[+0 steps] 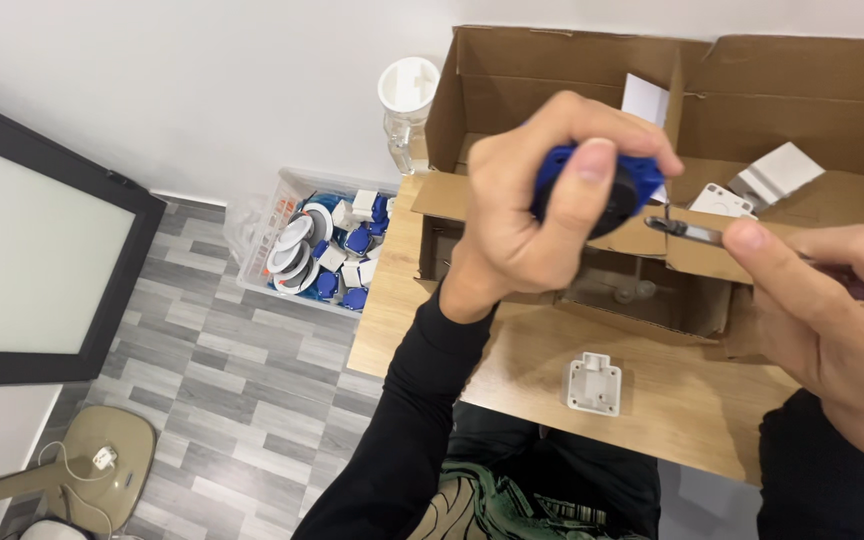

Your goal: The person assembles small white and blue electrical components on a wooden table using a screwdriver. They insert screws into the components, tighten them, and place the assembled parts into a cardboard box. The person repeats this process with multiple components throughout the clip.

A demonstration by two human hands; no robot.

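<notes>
A blue and black round socket insert (612,185) is held up in the air above the wooden surface (542,375), in front of a large open cardboard box (592,90). The left hand (537,200) is wrapped around it, thumb pressed across its front and fingers curled over the top. The metal tip of a screwdriver (687,231) touches the insert's right edge. The right hand (832,320) grips the screwdriver's handle, fingers closed around it with the forefinger stretched along the shaft. Both arms wear black sleeves.

On the surface below the hands lies a small white plastic socket part (592,384), well apart from the insert. Inside the cardboard box are white pieces, including a white square plate (720,202) just behind the screwdriver tip and a lower compartment holding small items too dim to tell.

To the left of the surface, on the grey wood-pattern floor (222,370), stands a clear plastic crate (317,245) filled with blue and white socket parts. A clear jar with a white lid (407,100) stands near the wall behind it.
</notes>
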